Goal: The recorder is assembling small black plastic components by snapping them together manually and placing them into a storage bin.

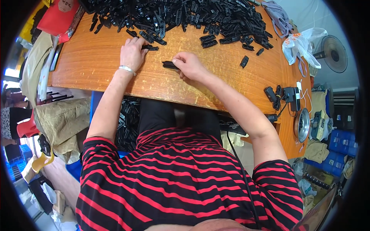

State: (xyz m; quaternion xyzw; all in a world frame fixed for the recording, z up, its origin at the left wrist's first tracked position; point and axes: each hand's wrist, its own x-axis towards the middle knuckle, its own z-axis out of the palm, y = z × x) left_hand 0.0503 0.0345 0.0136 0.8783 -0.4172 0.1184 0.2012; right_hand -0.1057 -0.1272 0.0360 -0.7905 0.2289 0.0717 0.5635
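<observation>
My right hand [188,66] is above the middle of the table's near side, thumb and fingers pinching a black plastic clip part [169,65] whose notched end points left. To its left, my left hand [133,52] rests palm down on the wood. Between its thumb and index finger lies another black plastic part [151,47], which the fingers appear to hold. A few loose black parts [152,37] lie just past those fingertips. Farther back spreads a big heap of similar black parts [185,17].
The wooden table [88,63] has a worn top. At right are a black power adapter [291,99] with cables, a metal bowl [303,125], a plastic bag [304,46] and a fan [334,54]. A red bag [59,17] sits at far left. Below is a blue bin with black parts [129,123].
</observation>
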